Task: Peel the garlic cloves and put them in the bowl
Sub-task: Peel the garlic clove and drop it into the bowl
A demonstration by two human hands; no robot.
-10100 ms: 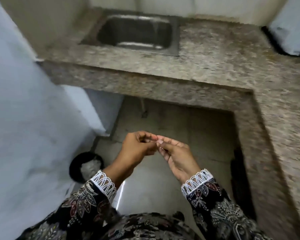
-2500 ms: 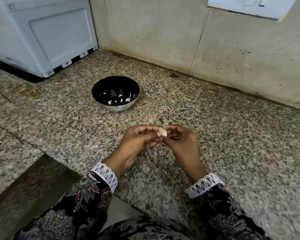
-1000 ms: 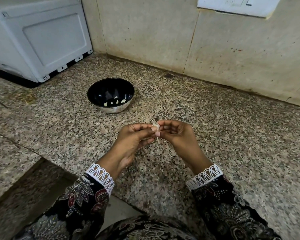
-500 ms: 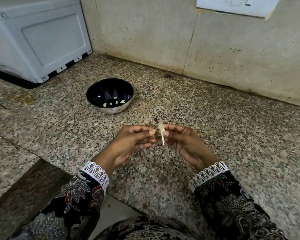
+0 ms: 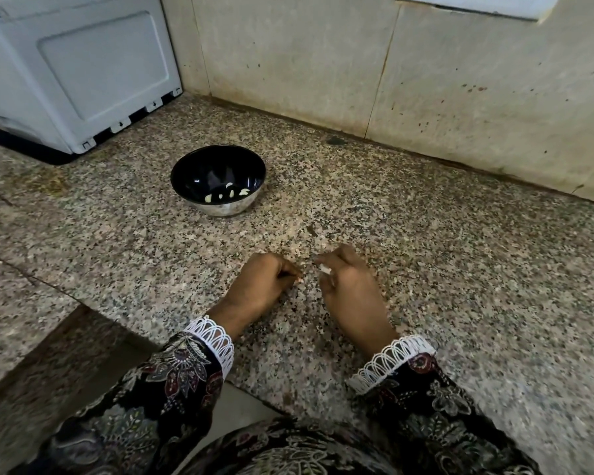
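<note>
A black bowl (image 5: 186, 169) with a steel outside stands on the speckled granite counter (image 5: 460, 269), and several peeled garlic cloves (image 5: 225, 195) lie in its bottom. In front of it, low over the counter, my two hands are a short gap apart. My right hand (image 5: 348, 286) pinches a small pale garlic clove (image 5: 324, 269) at its fingertips. My left hand (image 5: 263, 282) is curled shut; I cannot see anything in it. The picture is slightly blurred around the fingers.
A white appliance (image 5: 72, 66) stands at the back left. The tiled wall (image 5: 357, 63) runs behind the bowl. The counter's front edge (image 5: 93, 313) drops off at the lower left. A small dark scrap (image 5: 311, 229) lies just beyond my hands.
My hands have come apart and dropped lower toward the counter. The clove and its strip of peel were between both hands; now only the right hand shows the clove.
</note>
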